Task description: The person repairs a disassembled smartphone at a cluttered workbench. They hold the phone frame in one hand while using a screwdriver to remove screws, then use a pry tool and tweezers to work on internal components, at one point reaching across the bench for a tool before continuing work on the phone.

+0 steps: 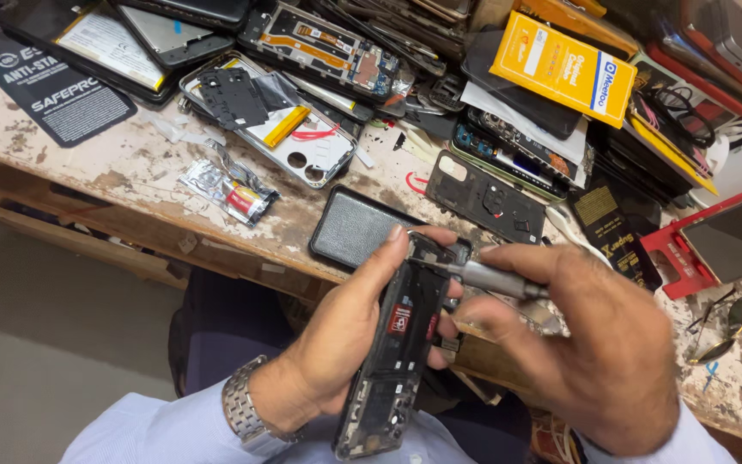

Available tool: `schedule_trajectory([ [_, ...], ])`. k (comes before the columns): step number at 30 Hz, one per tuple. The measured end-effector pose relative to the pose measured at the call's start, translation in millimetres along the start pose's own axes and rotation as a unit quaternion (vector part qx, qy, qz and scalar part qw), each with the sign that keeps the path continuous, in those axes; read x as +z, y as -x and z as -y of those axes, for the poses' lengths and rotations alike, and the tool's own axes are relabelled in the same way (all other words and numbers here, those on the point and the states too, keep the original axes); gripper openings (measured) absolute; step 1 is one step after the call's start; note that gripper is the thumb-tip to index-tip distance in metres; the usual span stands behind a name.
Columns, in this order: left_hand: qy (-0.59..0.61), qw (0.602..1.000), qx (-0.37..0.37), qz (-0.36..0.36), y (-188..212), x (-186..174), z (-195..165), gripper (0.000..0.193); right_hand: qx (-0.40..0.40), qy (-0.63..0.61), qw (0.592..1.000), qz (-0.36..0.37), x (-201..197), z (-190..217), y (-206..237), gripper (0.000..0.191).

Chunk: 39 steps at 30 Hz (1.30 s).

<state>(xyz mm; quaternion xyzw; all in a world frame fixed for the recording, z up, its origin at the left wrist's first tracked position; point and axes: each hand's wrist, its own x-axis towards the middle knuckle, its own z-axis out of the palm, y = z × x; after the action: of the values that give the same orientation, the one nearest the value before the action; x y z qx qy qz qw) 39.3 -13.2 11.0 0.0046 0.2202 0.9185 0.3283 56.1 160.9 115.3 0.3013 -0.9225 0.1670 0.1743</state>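
Screwdriver tip on the top end of an opened phone, held over the lap.

Left hand (337, 344) grips the opened phone (397, 352) with fingers closed around its sides; right hand (594, 344) pinches the metal screwdriver (483, 275), fingers closed on the shaft. In my judgement the tip should stay straight in the screw, with light pressure. The worn table edge (242, 249) is just beside the phone; the black case (358, 225) lies close, so free room is only toward the body.
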Motion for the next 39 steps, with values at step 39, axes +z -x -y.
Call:
schedule_trajectory([
  [39, 0.076, 0.994, -0.013, 0.072, -2.6, -13.6, 0.3, 0.063, 0.094, -0.149, 0.977, -0.119, 5.7, -8.3, 13.6, 0.025],
])
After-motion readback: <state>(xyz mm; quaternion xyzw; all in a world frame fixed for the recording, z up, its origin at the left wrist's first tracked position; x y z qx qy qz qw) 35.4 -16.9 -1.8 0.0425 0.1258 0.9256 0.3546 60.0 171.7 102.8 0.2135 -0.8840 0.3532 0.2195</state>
